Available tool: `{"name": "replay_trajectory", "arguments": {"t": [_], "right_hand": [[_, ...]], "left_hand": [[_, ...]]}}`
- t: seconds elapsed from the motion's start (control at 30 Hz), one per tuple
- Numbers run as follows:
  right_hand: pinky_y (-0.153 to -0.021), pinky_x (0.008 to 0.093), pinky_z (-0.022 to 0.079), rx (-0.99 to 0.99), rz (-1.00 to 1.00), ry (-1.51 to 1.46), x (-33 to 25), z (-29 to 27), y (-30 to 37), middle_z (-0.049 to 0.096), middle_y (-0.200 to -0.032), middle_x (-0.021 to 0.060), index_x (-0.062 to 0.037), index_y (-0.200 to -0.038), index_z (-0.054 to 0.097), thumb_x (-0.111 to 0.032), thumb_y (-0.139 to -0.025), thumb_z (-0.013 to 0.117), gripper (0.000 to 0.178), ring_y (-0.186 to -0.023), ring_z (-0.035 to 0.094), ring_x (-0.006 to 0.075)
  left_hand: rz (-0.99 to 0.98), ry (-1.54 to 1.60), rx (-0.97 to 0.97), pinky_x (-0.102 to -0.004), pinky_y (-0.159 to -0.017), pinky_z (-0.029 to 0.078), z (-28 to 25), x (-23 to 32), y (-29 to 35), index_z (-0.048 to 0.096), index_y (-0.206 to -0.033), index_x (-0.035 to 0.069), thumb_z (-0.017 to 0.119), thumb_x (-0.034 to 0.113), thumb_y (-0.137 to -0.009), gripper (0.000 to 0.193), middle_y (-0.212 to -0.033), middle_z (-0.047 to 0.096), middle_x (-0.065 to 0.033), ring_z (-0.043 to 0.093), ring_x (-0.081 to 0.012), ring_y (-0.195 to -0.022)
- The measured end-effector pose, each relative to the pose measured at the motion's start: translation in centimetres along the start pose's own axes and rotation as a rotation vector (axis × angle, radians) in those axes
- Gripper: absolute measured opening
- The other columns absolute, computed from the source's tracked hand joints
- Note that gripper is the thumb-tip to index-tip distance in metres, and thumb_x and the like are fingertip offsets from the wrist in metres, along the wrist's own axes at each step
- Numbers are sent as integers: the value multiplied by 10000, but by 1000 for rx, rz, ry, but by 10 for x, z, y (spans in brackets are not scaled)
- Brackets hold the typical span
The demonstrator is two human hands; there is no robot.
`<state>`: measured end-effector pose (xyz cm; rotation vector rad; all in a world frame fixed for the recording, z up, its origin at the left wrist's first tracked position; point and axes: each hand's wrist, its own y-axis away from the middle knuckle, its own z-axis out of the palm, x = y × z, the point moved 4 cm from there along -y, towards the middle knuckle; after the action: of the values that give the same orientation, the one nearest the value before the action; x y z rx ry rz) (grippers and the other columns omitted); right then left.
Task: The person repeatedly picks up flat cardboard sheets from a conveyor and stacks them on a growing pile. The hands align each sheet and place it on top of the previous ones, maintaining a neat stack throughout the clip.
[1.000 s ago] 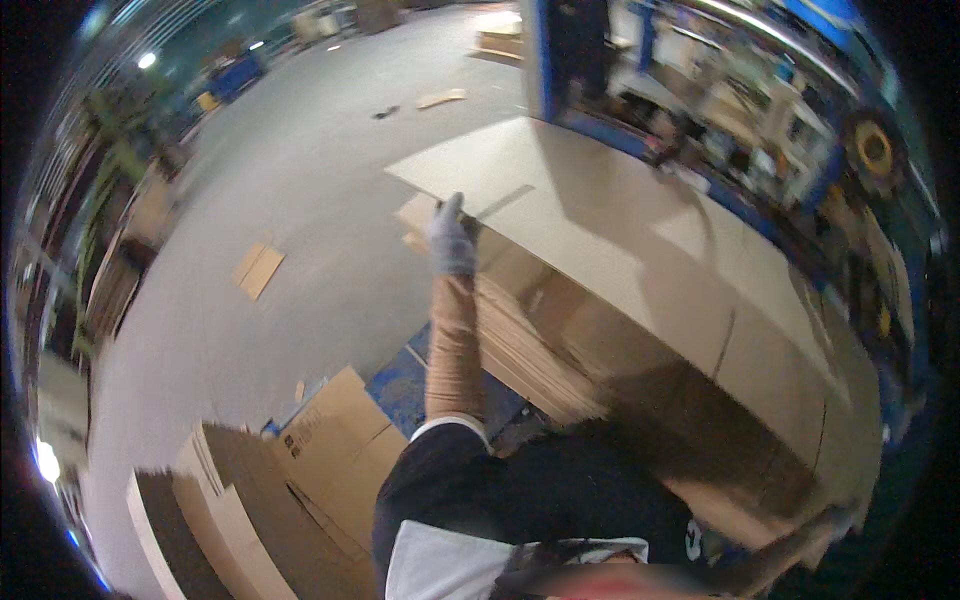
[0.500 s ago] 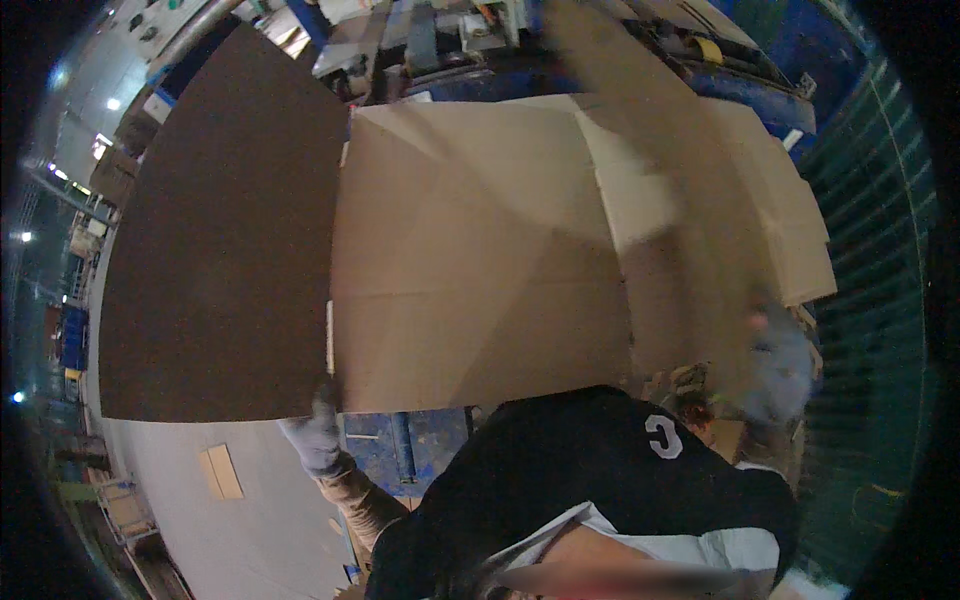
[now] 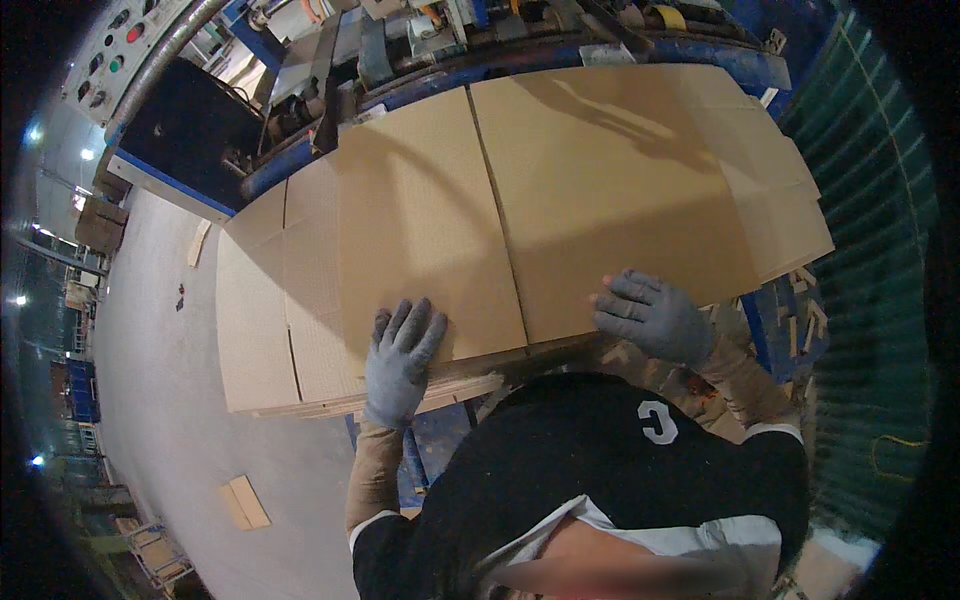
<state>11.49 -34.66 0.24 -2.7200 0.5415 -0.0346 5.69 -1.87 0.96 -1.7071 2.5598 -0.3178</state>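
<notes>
A flat, folded cardboard sheet lies on top of a stack of flat cardboard, with a dark slit running across its middle. My left hand, in a grey glove, rests at the near edge of the sheet with its fingers spread. To the right of the slit, my right hand, gloved alike, reaches over the near edge with its fingers extended. Neither hand grips anything. More cardboard shows out past the sheet's left and right ends.
A blue machine with rollers and belts stands just beyond the stack. At the upper left is a control panel with buttons. A green corrugated wall rises on the right. Cardboard scraps lie at the right, and one piece on the floor.
The cardboard that stood raised, dark on the left and blurred on the right, now lies flat on the stack. My left hand has moved up onto it; my right hand has moved left.
</notes>
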Motion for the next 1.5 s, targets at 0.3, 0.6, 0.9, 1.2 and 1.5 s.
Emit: {"name": "replay_trajectory", "arguments": {"t": [0.3,0.6,0.9,1.2,1.5], "right_hand": [[-1064,491,331,-235,264,163,69,-10,26,524,-1313,135,-91,-1202,569,-504,-788,604,585,-1249,454,331],[-1058,452,333,-81,400,130,195,-1,-23,520,-1301,156,-32,-1264,528,-618,-703,651,821,-1227,455,352],[-1052,410,358,16,408,387,234,9,-93,439,-1402,125,-72,-1284,531,-297,-839,618,506,-1259,439,324],[-1038,419,376,236,1457,214,202,-26,187,466,-1374,172,-117,-1331,502,-251,-954,479,401,-1255,463,286],[-1017,440,400,781,1464,208,248,-24,291,516,-1345,132,-97,-1342,496,-379,-975,397,474,-1223,499,266]], "left_hand": [[6,-35,8,-536,-1055,305,5,-30,1,533,-1294,138,533,100,-760,535,-1343,492,-154,460,-359,-1235],[43,-35,235,-490,-1084,296,16,-107,-101,474,-1350,140,607,121,-744,620,-1357,462,-153,418,-349,-1267],[-386,18,332,-495,-987,360,36,-164,-197,476,-1299,73,615,213,-804,533,-1222,539,-165,493,-347,-1138],[-1565,-11,786,-444,-1153,138,-3,-158,99,255,-1380,-156,586,470,-848,885,-1453,267,-325,203,-428,-1386],[-1531,501,1381,-383,-1137,210,5,-164,150,275,-1398,-119,625,332,-829,806,-1456,280,-314,236,-373,-1395]]}}
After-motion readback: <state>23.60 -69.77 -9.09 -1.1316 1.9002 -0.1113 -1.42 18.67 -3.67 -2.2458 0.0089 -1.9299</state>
